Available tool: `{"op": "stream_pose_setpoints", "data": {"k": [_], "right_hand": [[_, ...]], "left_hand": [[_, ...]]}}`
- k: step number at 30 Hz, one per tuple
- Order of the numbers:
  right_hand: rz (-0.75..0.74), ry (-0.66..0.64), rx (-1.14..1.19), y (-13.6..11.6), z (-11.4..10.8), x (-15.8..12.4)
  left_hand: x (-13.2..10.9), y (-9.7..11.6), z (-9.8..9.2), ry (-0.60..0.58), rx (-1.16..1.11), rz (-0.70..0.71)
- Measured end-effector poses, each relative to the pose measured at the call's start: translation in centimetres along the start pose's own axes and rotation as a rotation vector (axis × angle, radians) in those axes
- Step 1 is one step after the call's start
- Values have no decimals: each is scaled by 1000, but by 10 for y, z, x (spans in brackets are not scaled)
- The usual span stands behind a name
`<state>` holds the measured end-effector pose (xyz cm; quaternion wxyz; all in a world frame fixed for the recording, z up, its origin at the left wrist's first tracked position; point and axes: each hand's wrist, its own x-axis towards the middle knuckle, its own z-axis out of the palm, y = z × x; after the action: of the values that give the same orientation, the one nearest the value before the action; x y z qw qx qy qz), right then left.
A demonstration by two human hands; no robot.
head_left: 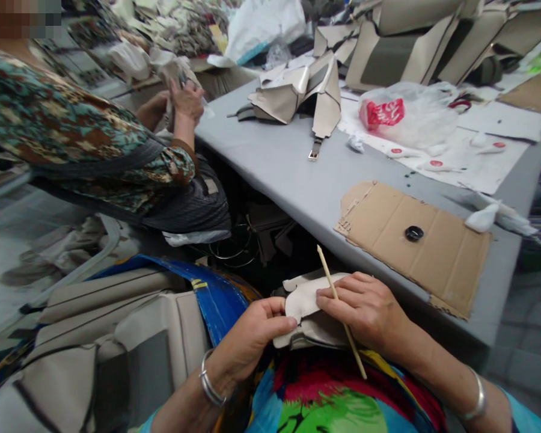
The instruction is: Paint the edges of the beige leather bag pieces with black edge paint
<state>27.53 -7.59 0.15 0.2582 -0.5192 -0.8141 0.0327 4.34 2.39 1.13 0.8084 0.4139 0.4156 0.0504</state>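
A beige leather bag piece (313,294) with stitched edges rests over my lap. My left hand (256,331) pinches its left edge between thumb and fingers. Over its right side lies my right hand (365,310), which has a thin wooden stick (325,264) between its fingers. The stick slants from upper left to lower right, its bottom end above my colourful apron (324,397). My right fingertips touch the leather. The underside of the piece is hidden.
Left of me are stacked beige bag parts (162,319) by a blue sheet (216,307). The grey table (275,162) holds cardboard (374,216) with a black round item (413,233), a strap piece with buckle (313,150) and plastic bags (428,114). A co-worker (94,138) handles material at left.
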Motion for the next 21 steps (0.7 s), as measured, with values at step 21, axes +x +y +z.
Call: {"op": "stream_pose_setpoints", "data": {"k": [21], "right_hand": [[79,34,-29,7,2,2]], "left_hand": [[17,-4,-4,33,-123,4]]}}
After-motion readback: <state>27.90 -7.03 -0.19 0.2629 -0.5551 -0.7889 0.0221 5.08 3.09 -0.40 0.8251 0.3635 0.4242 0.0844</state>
